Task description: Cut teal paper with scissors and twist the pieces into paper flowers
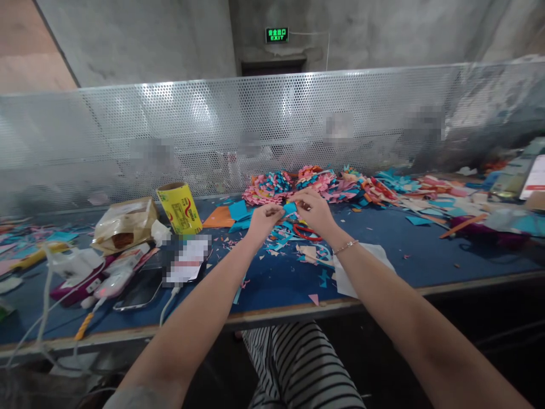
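Observation:
Between my two hands, a small blue piece of paper (pixel 290 208) is held above the table. My left hand (pixel 267 218) pinches its left side with thumb and fingertips. On the other side my right hand (pixel 313 209) has its fingers closed at the paper's edge, with a bit of yellow by the fingertips. Red-handled scissors (pixel 307 232) lie just below, partly hidden by the right hand and wrist. Blue paper scraps are strewn under both hands. Bundles of cut pink, blue and orange paper (pixel 268 188) are heaped right behind them.
A yellow carton (pixel 181 209) stands at left, by a brown paper bag (pixel 125 224). Phones, including one with a lit screen (pixel 187 262), and charging cables lie at front left. A white sheet (pixel 366 267) lies under my right forearm. A perforated metal screen (pixel 204 130) closes off the back.

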{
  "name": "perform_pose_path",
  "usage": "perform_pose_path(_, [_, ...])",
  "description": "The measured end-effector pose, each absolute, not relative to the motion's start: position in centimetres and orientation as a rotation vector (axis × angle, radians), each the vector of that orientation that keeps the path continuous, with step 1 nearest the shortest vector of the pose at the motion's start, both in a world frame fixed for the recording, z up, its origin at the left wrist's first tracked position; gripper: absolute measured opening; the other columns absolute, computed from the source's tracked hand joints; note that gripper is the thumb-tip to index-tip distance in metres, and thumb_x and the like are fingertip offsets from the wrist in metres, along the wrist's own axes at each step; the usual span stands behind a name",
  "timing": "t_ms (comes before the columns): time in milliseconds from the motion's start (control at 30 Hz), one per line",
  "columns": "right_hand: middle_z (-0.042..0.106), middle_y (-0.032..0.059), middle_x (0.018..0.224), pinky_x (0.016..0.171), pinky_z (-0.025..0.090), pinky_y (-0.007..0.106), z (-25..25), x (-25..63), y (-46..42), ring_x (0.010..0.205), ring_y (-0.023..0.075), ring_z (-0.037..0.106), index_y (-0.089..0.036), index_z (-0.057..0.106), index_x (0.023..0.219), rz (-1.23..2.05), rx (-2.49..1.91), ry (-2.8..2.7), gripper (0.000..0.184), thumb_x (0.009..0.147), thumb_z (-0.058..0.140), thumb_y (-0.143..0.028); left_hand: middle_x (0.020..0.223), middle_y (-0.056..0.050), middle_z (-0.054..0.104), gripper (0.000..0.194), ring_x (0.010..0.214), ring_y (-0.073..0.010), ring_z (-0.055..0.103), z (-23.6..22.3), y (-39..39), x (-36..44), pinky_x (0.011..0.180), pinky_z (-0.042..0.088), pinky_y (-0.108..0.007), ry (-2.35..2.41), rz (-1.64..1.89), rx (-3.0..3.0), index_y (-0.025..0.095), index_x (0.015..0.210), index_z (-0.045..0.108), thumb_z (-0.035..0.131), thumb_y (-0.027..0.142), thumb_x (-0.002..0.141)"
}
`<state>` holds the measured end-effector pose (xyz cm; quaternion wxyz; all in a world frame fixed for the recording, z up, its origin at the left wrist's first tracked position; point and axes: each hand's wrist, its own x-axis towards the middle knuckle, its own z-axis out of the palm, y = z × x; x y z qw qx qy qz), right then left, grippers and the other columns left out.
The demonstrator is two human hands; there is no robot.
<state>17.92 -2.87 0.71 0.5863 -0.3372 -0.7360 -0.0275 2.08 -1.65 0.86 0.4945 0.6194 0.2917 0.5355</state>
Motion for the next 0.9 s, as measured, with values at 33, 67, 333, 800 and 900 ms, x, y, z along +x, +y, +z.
perform_pose_path(33, [0.059,0.0048,0.088,0.061,0.047,0.030,0.7,17.8,-2.9,0.074,0.0157,0.054,-0.023,0.066,0.081,-0.058,-0.787,-1.710,0.019,0.073,0.051,-0.013,0.059,0.000,0.062,0.035,0.055,-0.0124,0.060,0.8,-1.8,2.1,0.059,0.051,-0.028,0.706,1.302,1.500,0.014,0.069,0.061,0.077,0.037,0.049])
perform_pose_path(67, [0.059,0.0046,0.087,0.061,0.047,0.029,0.7,17.7,-3.0,0.075,0.0159,0.055,-0.023,0.066,0.079,-0.055,-0.786,-1.704,0.017,0.073,0.052,-0.013,0.060,0.000,0.062,0.035,0.056,-0.0124,0.060,0.8,-1.8,2.2,0.060,0.051,-0.029,0.706,1.305,1.493,0.014,0.070,0.062,0.077,0.037,0.049])
perform_pose_path(333, [0.058,0.0047,0.082,0.063,0.049,0.029,0.6,16.9,-3.2,0.080,0.0168,0.056,-0.021,0.062,0.073,-0.104,-0.752,-1.691,0.011,0.071,0.055,-0.013,0.061,0.000,0.063,0.035,0.056,-0.0127,0.060,0.8,-2.2,2.5,0.061,0.052,-0.029,0.682,1.361,1.416,0.014,0.071,0.062,0.077,0.035,0.048])
perform_pose_path(800, [0.052,0.0050,0.086,0.065,0.049,0.030,0.0,16.1,-2.6,0.078,0.0160,0.055,-0.018,0.062,0.070,0.164,-0.787,-1.533,0.009,0.064,0.056,-0.015,0.059,0.000,0.061,0.034,0.056,-0.0085,0.053,1.0,-2.2,2.4,0.061,0.048,-0.025,0.735,1.422,1.375,0.013,0.071,0.067,0.077,0.036,0.049])
perform_pose_path(900, [0.051,0.0042,0.089,0.063,0.048,0.029,0.0,15.9,-2.4,0.072,0.0134,0.054,-0.018,0.058,0.076,0.266,-0.787,-1.481,0.014,0.062,0.057,-0.016,0.058,0.000,0.060,0.031,0.056,-0.0082,0.052,1.0,-2.1,2.4,0.061,0.046,-0.024,0.718,1.436,1.370,0.013,0.067,0.067,0.077,0.034,0.047])
